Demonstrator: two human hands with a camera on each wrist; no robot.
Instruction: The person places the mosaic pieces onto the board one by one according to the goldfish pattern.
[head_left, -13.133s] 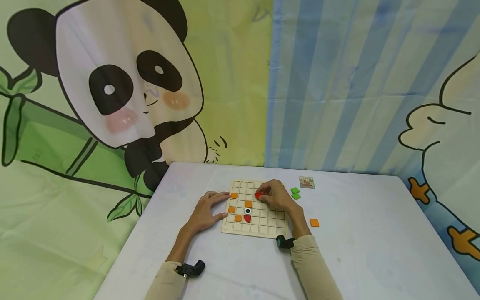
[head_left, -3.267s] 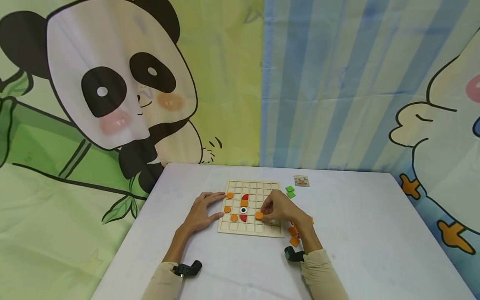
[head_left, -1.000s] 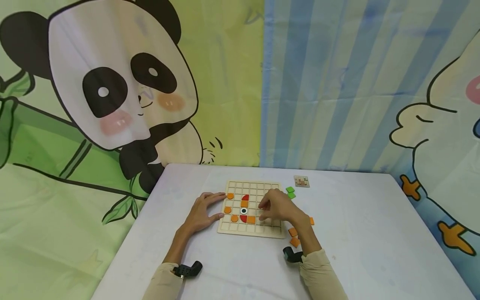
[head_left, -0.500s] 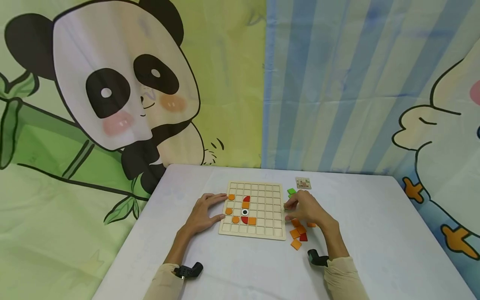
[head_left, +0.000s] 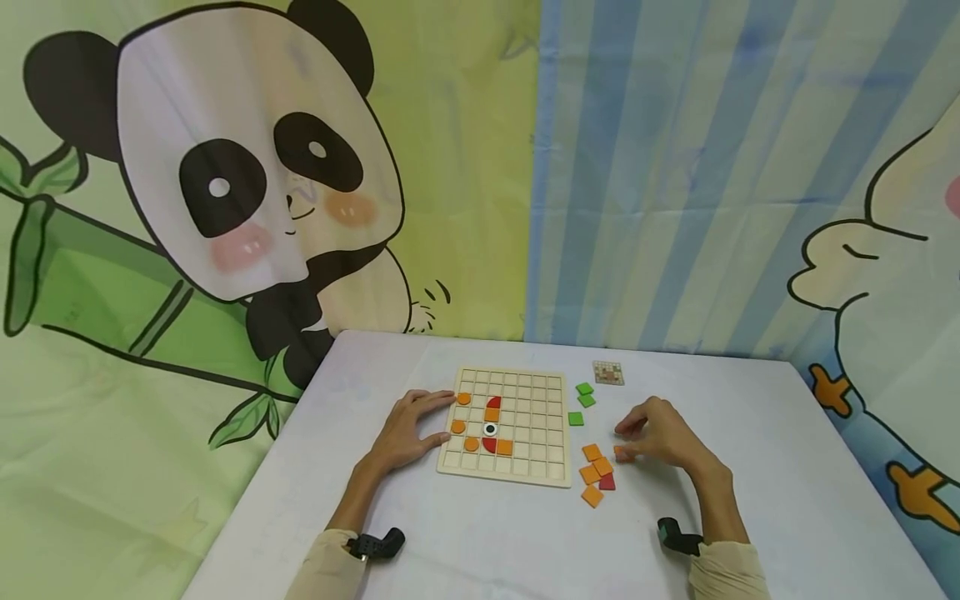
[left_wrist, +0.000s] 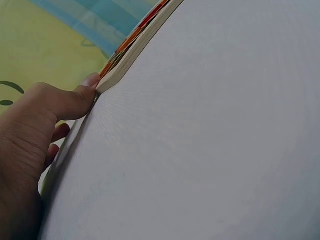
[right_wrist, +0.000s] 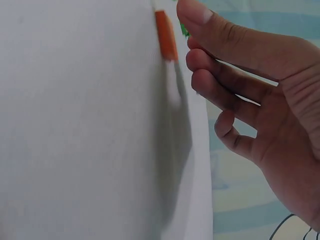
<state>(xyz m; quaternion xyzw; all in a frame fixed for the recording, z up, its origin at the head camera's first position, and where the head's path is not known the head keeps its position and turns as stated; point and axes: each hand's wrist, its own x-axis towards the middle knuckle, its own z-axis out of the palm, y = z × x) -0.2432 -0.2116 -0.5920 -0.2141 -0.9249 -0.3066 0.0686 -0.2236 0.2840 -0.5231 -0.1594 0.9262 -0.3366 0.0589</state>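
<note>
A pale wooden grid board (head_left: pixel 528 425) lies on the table, bearing several orange discs, two red quarter-round pieces, orange squares and a white piece with a black dot (head_left: pixel 490 429). My left hand (head_left: pixel 408 429) rests at the board's left edge, its thumb touching the board's side (left_wrist: pixel 111 82) in the left wrist view. To the right, my right hand (head_left: pixel 660 433) is over the table by a loose orange square tile (head_left: pixel 618 452). In the right wrist view that orange tile (right_wrist: pixel 166 36) stands apart from the loosely bent fingers, and nothing shows between them.
Several loose orange tiles (head_left: pixel 592 497) and a red piece (head_left: pixel 607 482) lie right of the board. Green tiles (head_left: pixel 575 418) sit further back, below a small pattern card (head_left: pixel 608 372). A printed curtain (head_left: pixel 637 167) hangs behind the table.
An orange square now lies beside the lower red quarter-round piece on the board. My right hand has left the board and moved right, past the loose tiles. The left hand keeps its place.
</note>
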